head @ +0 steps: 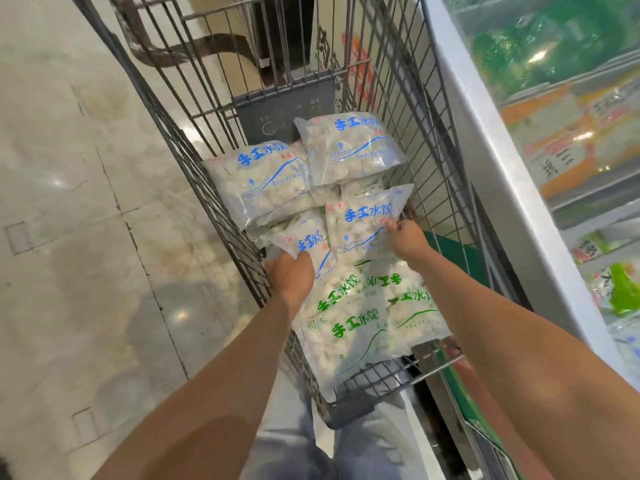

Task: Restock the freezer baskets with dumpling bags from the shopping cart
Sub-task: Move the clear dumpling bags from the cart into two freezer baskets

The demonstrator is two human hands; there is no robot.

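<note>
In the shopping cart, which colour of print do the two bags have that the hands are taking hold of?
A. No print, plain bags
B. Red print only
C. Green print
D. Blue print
D: the left hand grips one blue-printed bag and the right hand pinches the edge of another blue-printed bag; the green-printed bags lie nearer the person, untouched.

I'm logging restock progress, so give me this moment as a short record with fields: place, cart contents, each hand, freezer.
place: shop aisle, wire shopping cart beside a chest freezer
cart contents: blue-print dumpling bags at the far end, green-print dumpling bags at the near end
left hand: grips a small blue-print bag
right hand: pinches the edge of another blue-print bag
freezer: packaged goods visible behind its glass
</note>
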